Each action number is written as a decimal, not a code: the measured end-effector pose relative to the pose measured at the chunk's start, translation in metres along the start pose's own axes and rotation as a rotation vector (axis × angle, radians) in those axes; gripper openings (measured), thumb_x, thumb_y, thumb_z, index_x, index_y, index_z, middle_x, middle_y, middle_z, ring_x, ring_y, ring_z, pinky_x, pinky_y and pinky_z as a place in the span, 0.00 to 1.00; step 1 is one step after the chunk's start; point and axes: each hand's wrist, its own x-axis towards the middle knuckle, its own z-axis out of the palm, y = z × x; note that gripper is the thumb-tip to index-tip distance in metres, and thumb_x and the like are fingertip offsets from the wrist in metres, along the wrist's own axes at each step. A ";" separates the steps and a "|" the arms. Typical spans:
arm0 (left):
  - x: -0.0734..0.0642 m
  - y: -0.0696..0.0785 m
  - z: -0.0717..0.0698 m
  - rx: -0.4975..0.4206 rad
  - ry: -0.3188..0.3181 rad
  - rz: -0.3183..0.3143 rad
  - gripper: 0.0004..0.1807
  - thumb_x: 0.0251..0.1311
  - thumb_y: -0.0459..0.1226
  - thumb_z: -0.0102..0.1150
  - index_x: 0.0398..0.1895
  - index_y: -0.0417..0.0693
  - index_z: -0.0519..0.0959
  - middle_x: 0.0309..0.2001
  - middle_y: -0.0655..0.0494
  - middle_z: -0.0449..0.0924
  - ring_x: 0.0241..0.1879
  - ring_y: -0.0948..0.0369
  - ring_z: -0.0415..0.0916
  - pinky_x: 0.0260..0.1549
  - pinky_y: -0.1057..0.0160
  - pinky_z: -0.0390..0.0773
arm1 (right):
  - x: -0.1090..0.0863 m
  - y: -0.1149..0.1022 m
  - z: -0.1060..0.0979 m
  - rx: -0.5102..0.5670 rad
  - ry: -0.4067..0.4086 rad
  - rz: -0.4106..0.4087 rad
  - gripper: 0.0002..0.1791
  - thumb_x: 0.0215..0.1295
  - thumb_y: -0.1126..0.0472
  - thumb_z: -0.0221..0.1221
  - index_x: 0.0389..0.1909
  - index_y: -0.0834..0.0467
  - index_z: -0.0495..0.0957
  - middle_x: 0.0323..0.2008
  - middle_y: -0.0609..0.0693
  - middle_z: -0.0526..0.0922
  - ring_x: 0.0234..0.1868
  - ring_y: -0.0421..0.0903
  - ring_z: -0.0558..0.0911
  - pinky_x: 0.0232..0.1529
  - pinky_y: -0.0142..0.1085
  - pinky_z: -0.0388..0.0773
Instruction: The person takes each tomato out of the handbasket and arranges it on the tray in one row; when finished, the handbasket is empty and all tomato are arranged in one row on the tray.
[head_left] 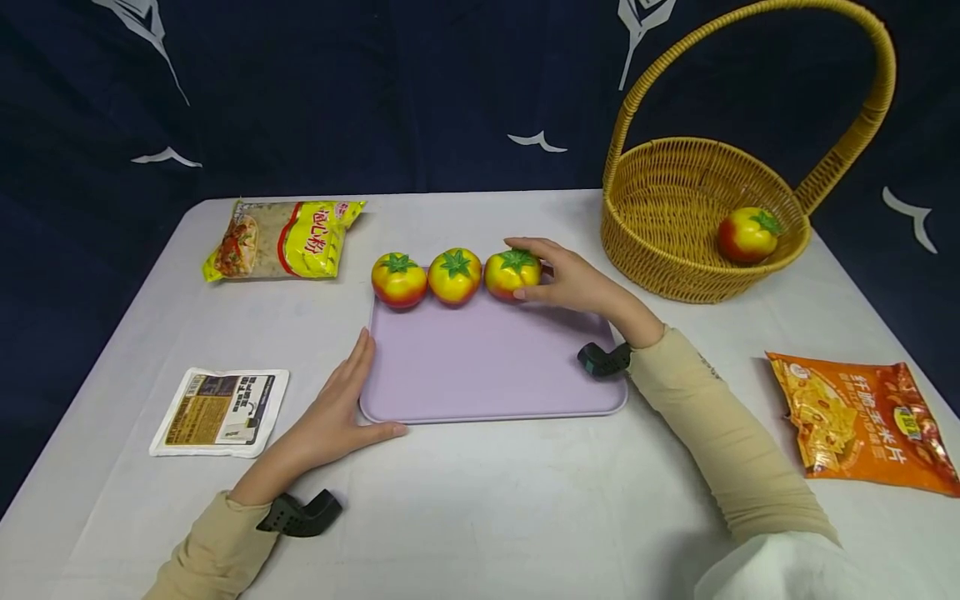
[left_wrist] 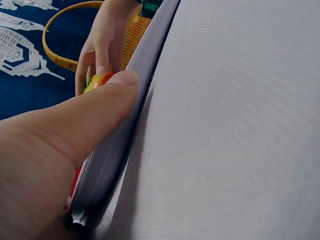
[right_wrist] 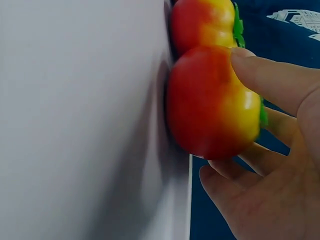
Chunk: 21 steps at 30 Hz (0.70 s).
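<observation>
A lilac tray (head_left: 495, 367) lies on the white table. Along its far edge stand three red-and-yellow tomatoes with green leafy tops: the left one (head_left: 399, 282), the middle one (head_left: 454, 277) and the right one (head_left: 512, 275). My right hand (head_left: 573, 283) holds the right tomato between thumb and fingers; in the right wrist view this tomato (right_wrist: 210, 105) sits close beside its neighbour. My left hand (head_left: 330, 421) rests at the tray's near left corner, fingers extended along the side. In the left wrist view, the left thumb (left_wrist: 95, 110) lies over the tray's rim (left_wrist: 112, 150).
A wicker basket (head_left: 660, 271) with a tall handle stands at the back right, one tomato (head_left: 750, 235) inside. A yellow noodle packet (head_left: 281, 239) lies at the back left, a white flat packet (head_left: 221, 412) at the left, an orange snack bag (head_left: 866, 421) at the right.
</observation>
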 end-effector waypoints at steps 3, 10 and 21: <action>0.000 -0.001 0.000 0.003 0.002 0.008 0.64 0.45 0.49 0.72 0.72 0.36 0.36 0.73 0.44 0.30 0.69 0.43 0.35 0.61 0.39 0.45 | -0.003 -0.004 -0.009 -0.002 0.003 -0.011 0.38 0.56 0.65 0.66 0.67 0.61 0.61 0.66 0.57 0.60 0.65 0.55 0.61 0.61 0.49 0.60; 0.000 0.001 0.000 0.002 0.000 0.001 0.64 0.45 0.50 0.72 0.72 0.36 0.36 0.73 0.44 0.30 0.69 0.43 0.35 0.61 0.39 0.46 | -0.023 -0.021 -0.055 -0.071 0.069 -0.009 0.36 0.59 0.64 0.64 0.67 0.62 0.61 0.67 0.56 0.59 0.64 0.56 0.60 0.61 0.53 0.57; -0.001 0.001 -0.001 0.003 -0.003 0.001 0.63 0.46 0.50 0.71 0.72 0.34 0.37 0.73 0.43 0.30 0.69 0.42 0.35 0.61 0.39 0.45 | -0.082 -0.004 -0.164 -0.212 0.264 0.310 0.36 0.67 0.55 0.56 0.72 0.54 0.52 0.68 0.62 0.54 0.67 0.60 0.53 0.64 0.55 0.45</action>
